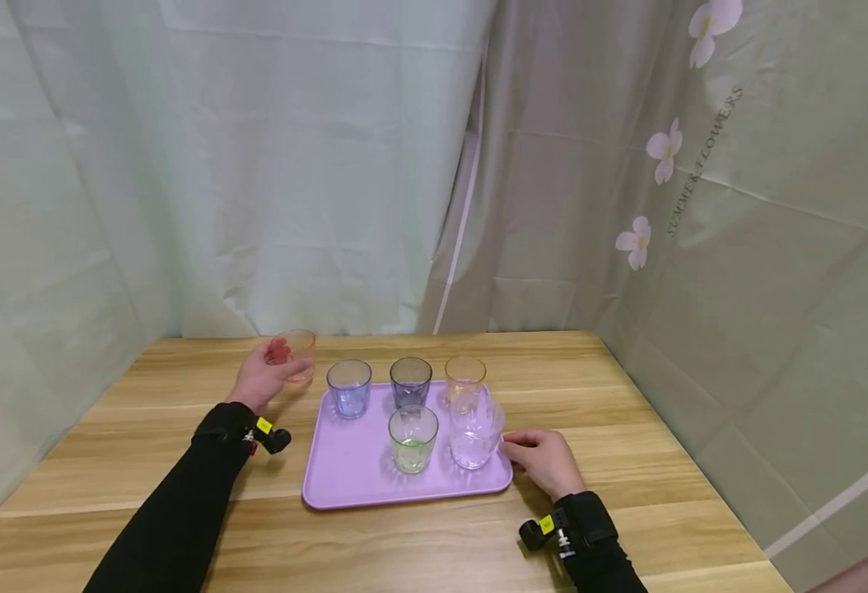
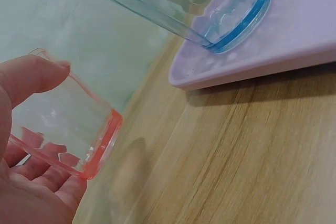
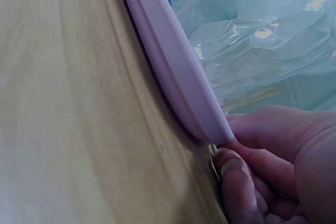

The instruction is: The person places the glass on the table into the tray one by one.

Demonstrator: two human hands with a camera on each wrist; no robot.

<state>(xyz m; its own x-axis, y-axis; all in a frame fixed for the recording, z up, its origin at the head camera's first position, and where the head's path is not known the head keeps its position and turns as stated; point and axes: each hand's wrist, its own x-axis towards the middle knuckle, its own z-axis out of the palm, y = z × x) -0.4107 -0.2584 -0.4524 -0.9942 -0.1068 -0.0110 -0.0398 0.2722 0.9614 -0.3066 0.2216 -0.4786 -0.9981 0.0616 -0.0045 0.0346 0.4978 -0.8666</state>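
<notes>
My left hand holds a pinkish-red clear drinking glass left of and behind the tray. In the left wrist view, thumb and fingers lie on opposite sides of this glass, close over the table. At the right edge of the pink-purple tray, my right hand pinches the rim, thumb above and fingertips under it in the right wrist view. A clear faceted glass stands on the tray beside that hand.
Also on the tray are a blue glass, a dark purple glass, an amber glass and a green-tinted glass. Beneath is a wooden table. Pale curtains hang behind and on both sides, one printed with flowers.
</notes>
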